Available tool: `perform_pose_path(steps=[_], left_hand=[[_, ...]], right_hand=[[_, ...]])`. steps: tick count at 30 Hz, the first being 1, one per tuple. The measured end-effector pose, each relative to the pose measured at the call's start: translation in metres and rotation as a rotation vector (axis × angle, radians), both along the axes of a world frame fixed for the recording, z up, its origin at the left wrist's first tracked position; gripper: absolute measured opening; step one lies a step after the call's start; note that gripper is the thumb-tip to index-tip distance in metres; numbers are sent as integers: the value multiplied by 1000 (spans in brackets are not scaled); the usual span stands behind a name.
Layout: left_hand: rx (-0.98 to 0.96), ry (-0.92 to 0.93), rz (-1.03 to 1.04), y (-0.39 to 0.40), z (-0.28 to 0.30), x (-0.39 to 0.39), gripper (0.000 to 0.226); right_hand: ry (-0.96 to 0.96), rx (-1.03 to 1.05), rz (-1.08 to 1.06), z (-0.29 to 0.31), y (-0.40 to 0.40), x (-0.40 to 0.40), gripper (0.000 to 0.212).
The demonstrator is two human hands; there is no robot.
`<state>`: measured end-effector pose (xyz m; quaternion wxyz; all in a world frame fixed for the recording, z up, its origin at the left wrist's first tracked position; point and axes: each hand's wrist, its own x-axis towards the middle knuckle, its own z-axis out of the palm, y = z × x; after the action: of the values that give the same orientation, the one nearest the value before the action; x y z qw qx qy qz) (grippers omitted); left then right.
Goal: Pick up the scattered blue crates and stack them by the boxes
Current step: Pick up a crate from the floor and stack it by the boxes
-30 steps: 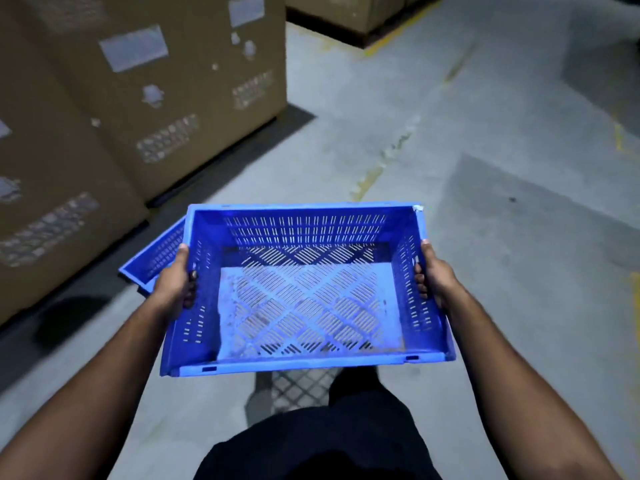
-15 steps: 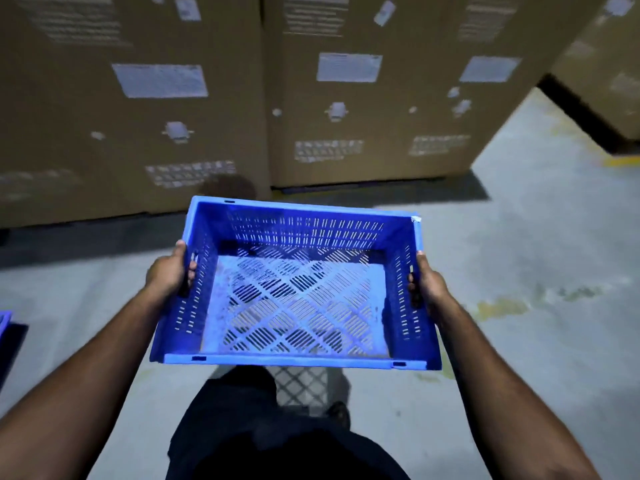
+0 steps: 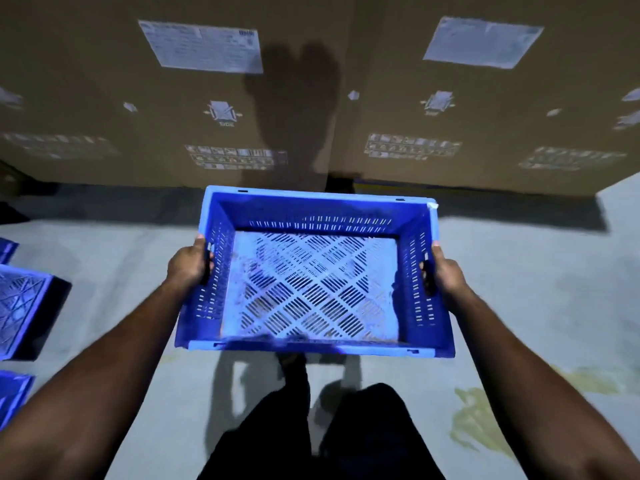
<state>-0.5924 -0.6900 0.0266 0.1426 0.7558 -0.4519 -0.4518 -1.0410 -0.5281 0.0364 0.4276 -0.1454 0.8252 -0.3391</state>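
I carry an empty blue slotted crate point(image 3: 315, 289) level in front of me, above the floor. My left hand point(image 3: 188, 263) grips the handle slot in its left wall. My right hand point(image 3: 443, 271) grips the handle slot in its right wall. Straight ahead stand tall brown cardboard boxes point(image 3: 311, 81) with white labels; the crate's far rim is close to their base. Other blue crates point(image 3: 20, 306) lie on the floor at the left edge, cut off by the frame.
Grey concrete floor point(image 3: 536, 289) spreads to the right, with a yellowish stain point(image 3: 485, 420) at lower right. My legs in dark trousers point(image 3: 329, 434) show below the crate. My shadow falls on the boxes.
I have turned left and stepped closer to the cardboard boxes with the crate still held in both hands. More blue crates have come into view on the floor at the left.
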Motion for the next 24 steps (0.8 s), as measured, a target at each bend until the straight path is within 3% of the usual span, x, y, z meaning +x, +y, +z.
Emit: perform_pose_path(steps=[4,9,11,14,18,24], left_hand=[[-24,-78,15,-63,-69,-31,60],[33,-51,82,-132,-228,-35,25],[50,-51,86,-153,-292,-30,14],[24,-107,43,-165,-344,-38,16],[-115,-289,-64,-169,-364,-49,16],[-76,-306,-249,-162,-325,-50,38]], right_hand=[[46,38,68,-91,-81,-33,61],[122,62,212,-269,-161,-82,47],[184,69,263,-312,-183,-80,36],[278,64,328,-347,-204,-67,22],[413,-10,361,-374,-217,-60,25],[471,45,426,-366,-214,-55,33]])
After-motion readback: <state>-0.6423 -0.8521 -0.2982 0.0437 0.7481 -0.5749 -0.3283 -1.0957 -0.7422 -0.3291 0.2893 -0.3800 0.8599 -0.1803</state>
